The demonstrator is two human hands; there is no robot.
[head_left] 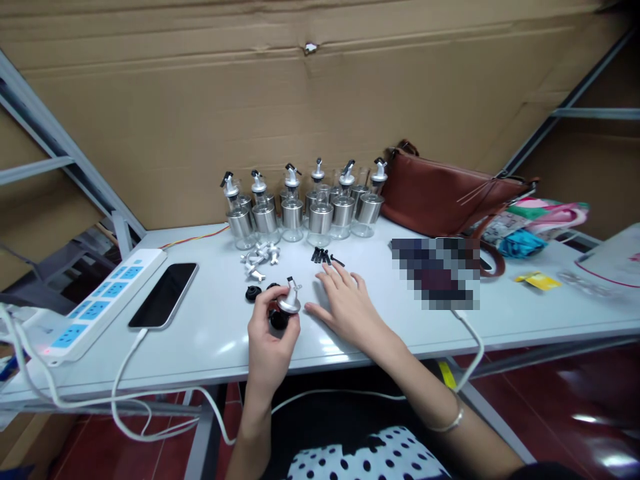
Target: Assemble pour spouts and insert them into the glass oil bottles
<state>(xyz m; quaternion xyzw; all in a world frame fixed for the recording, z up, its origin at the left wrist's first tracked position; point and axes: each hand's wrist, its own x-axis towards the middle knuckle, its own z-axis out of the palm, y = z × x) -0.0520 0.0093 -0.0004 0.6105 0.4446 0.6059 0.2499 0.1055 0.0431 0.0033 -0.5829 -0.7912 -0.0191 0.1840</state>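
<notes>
Fingers of the left hand point(270, 343) curl around a smooth silver, cone-shaped spout point(289, 304) at lower centre, probably best kept upright and steady. The right hand point(346, 307) is loosely open, nothing visibly held, fingertips just beside slim black pieces point(327, 256) mid-frame, best pinched singly. Beyond, just above centre, stand glass bottles point(320, 223) with metal sleeves point(293, 213).

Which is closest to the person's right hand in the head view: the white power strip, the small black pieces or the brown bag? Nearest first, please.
1. Small black pieces: just beyond the right hand.
2. Brown bag: farther back, to the right.
3. White power strip: far over on the left.
</notes>
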